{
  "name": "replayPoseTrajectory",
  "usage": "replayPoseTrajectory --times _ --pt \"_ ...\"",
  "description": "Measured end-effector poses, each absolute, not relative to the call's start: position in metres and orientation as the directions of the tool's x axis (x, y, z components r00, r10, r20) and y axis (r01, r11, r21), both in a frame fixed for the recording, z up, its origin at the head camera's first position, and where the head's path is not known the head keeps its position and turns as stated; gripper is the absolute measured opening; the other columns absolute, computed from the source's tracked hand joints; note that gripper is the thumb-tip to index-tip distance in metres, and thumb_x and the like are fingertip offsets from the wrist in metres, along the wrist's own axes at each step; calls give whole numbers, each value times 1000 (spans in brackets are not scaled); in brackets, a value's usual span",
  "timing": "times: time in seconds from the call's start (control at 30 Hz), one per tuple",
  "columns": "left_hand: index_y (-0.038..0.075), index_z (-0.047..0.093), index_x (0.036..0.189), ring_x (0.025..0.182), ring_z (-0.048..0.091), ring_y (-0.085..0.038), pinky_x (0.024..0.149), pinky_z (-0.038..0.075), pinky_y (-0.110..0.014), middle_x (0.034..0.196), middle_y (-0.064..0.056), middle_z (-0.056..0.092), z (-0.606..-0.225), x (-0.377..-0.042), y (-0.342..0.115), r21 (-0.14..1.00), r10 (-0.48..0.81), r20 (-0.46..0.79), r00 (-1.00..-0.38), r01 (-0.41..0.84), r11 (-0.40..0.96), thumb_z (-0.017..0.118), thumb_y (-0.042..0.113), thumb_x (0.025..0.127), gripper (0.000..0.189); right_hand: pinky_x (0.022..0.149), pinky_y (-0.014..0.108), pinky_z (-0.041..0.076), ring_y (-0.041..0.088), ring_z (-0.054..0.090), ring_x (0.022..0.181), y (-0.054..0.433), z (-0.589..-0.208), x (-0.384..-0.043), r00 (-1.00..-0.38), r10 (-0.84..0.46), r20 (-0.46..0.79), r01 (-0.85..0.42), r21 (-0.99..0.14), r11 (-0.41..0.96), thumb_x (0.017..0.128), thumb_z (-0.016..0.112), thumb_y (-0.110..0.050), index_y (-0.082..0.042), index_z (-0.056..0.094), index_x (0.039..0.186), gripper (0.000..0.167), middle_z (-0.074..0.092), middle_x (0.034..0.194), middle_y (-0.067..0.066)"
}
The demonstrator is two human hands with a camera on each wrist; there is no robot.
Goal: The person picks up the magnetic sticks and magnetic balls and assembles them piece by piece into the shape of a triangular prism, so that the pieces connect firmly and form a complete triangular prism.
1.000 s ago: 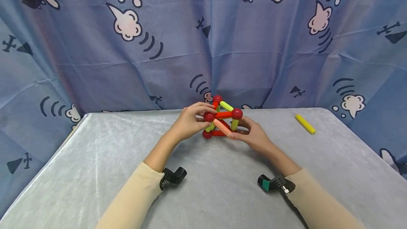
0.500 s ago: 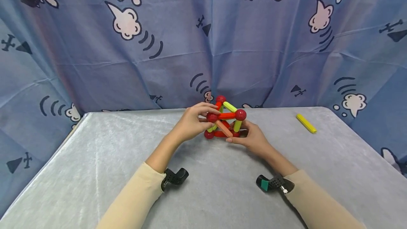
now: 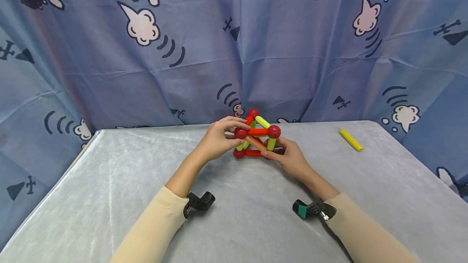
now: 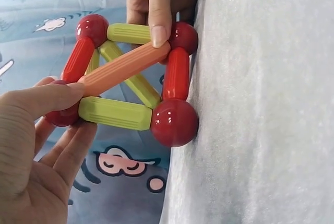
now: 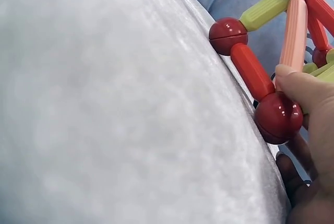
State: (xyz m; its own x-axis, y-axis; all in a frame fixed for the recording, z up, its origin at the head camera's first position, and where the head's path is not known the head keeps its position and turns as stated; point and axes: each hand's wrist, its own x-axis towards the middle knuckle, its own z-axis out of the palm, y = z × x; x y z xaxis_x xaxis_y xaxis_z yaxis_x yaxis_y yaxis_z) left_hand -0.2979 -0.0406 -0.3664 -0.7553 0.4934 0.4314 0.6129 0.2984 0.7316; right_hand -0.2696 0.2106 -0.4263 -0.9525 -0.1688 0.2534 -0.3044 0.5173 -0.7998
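Note:
A cube-like frame of magnetic rods and red balls stands on the table, with red rods [image 3: 258, 132] and yellow-green rods [image 4: 116, 113] along its edges. My left hand [image 3: 221, 138] grips the red ball [image 4: 61, 110] at its upper front left corner. An orange magnetic rod [image 4: 124, 68] slants across the front face from that ball towards the lower right ball [image 5: 278, 118]. With its thumb on the rod's lower end, my right hand [image 3: 289, 158] pinches the orange rod; its other fingers reach behind the frame and are partly hidden.
A loose yellow rod [image 3: 351, 140] lies on the grey cloth-covered table [image 3: 234, 222], at the right. Directly behind the table hangs a blue patterned curtain [image 3: 204, 52]. Each wrist wears a black camera mount, the left mount [image 3: 201, 201] and the right mount [image 3: 310, 209].
The right thumb slipped below the orange rod half a second ago and now lies on its lower end again. That end has swung towards the lower right ball. The left hand keeps its grip.

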Motion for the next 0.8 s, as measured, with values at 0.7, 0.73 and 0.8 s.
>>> replayPoseTrajectory --times 0.7,0.73,0.8 --pt "5 73 119 96 74 -20 83 59 -20 131 -11 69 -360 -274 -14 597 559 564 -608 768 233 65 -6 92 30 103 37 54 23 61 128 212 -418 -267 -961 -149 234 -274 -878 392 105 49 -9 -6 42 154 50 56 146 22" --pt "5 75 114 90 74 -19 78 59 -21 126 -10 71 -360 -276 -16 570 503 617 -605 784 244 65 -6 92 27 101 32 55 20 61 125 212 -415 -266 -959 -122 256 -284 -885 370 105 47 -10 -5 44 152 47 57 145 22" --pt "5 77 107 84 69 -19 74 58 -25 117 -9 74 -359 -279 -20 523 368 708 -602 798 299 65 -2 91 21 93 20 54 12 61 117 211 -407 -263 -942 -66 329 -328 -859 394 105 50 -15 -5 51 147 42 61 139 20"
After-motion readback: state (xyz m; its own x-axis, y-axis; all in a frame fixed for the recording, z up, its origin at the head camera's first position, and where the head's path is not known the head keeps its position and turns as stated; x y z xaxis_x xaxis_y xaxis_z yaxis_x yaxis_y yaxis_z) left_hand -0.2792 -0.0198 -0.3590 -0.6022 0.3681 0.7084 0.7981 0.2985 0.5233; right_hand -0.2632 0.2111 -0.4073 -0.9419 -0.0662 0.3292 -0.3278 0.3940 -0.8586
